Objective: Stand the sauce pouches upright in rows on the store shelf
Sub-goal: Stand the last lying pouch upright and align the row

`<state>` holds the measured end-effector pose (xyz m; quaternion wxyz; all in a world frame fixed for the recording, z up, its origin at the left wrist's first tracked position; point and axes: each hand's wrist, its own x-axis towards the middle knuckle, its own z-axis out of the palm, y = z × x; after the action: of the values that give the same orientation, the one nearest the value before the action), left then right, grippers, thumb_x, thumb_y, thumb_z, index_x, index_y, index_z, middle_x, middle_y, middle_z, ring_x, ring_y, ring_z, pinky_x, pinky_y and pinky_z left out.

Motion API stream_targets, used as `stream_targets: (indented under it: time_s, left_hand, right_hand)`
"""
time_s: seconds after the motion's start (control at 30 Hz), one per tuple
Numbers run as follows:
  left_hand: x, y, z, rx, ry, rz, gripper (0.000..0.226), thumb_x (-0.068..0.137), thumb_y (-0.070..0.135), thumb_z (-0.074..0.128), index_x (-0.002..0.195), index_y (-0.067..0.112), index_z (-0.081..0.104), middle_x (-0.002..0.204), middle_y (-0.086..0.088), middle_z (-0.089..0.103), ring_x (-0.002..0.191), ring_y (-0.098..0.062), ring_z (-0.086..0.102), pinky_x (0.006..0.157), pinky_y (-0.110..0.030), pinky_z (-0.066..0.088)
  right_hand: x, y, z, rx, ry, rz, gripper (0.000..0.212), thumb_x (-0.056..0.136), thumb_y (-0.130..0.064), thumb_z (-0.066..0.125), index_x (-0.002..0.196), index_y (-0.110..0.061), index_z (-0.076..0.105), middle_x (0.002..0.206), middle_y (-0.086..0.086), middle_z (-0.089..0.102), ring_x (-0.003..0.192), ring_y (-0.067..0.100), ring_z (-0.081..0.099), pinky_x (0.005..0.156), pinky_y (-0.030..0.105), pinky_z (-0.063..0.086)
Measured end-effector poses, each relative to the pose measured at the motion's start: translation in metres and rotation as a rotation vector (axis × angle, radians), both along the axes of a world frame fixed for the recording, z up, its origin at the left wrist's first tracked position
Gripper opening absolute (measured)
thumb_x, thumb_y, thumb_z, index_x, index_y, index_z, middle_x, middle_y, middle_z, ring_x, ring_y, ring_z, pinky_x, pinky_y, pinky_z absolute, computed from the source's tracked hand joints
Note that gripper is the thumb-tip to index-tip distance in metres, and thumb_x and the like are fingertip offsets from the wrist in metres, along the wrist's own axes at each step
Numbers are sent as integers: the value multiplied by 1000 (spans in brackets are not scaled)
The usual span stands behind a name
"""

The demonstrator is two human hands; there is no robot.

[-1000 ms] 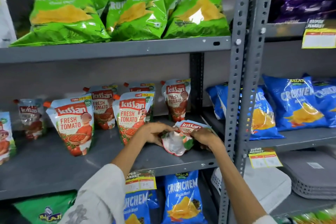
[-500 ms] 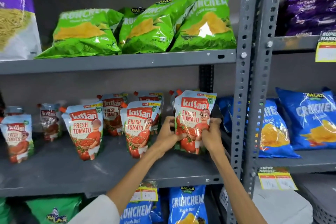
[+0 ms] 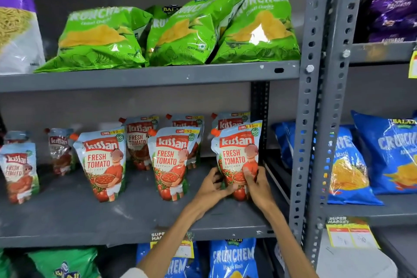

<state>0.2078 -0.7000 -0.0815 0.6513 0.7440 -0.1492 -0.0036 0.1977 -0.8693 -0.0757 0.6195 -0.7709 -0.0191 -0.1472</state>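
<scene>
Step in hand: we seat the front-right ketchup pouch [image 3: 238, 158] upright on the grey middle shelf [image 3: 67, 216], at the right end of the front row.
Left hand [image 3: 213, 188]: fingers wrap the pouch's lower left edge; the grip holds the pouch.
Right hand [image 3: 258, 187]: thumb on the front face, fingers at the lower right edge; the grip holds the pouch.
Pouch location: base at or on the shelf, just beside the perforated steel upright [image 3: 312, 119], directly in front of a back-row pouch [image 3: 228, 121].
Row state: two front pouches [image 3: 173, 162] stand to its left with gaps between; a back row stands behind; further pouches stand at the far left [image 3: 18, 171].
Technique, as we judge it: we spread the bottom gusset flat, press it down, align the front face with its neighbours, then release both hands together.
Risk: a folded gusset will likely let the pouch lean or tip forward.
Material: glossy flexible film, soft and wrinkled, shifting under pressure.
Shape: wide at the shoulders, tapering towards the base, with an orange corner spout [image 3: 214, 132].
Shelf: painted metal, matte, scuffed.
Surroundings: puffy green chip bags [image 3: 180, 29] lie on the shelf above.
</scene>
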Motion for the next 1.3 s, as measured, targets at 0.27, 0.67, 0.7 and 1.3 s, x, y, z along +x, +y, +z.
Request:
stream_targets:
  time_s: [0.27, 0.67, 0.7, 1.3]
  left_hand:
    - [7, -28, -3, 14, -111, 105, 63, 78, 19, 84, 132, 20, 50, 126, 0, 67, 111, -3, 64, 80, -8, 52]
    - [3, -31, -2, 4, -104, 66, 65, 87, 11, 75, 143, 16, 43, 137, -6, 62, 128, -17, 59, 108, -34, 49]
    - [1, -31, -1, 5, -101, 67, 69, 86, 12, 76, 145, 17, 40, 138, -6, 60, 129, -19, 57, 109, -34, 48]
    - [-10, 161, 2, 130, -206, 613, 110, 66, 31, 91, 152, 18, 23, 153, -4, 35, 139, -20, 40, 115, -40, 37]
  right_hand:
    - [8, -8, -5, 48, -55, -114, 45, 92, -51, 52, 122, -19, 42, 103, -4, 60, 81, 8, 59, 67, 26, 45]
    - [7, -11, -3, 94, -27, -125, 56, 86, -52, 63, 124, -17, 43, 116, 7, 66, 90, 17, 63, 70, 27, 48]
    - [3, -11, -2, 95, -32, -127, 60, 85, -50, 64, 127, -15, 40, 119, 10, 64, 92, 18, 63, 70, 25, 48]
    - [8, 149, 7, -72, -219, 315, 53, 90, -28, 66, 132, -15, 36, 133, 6, 52, 122, 17, 52, 103, 34, 46]
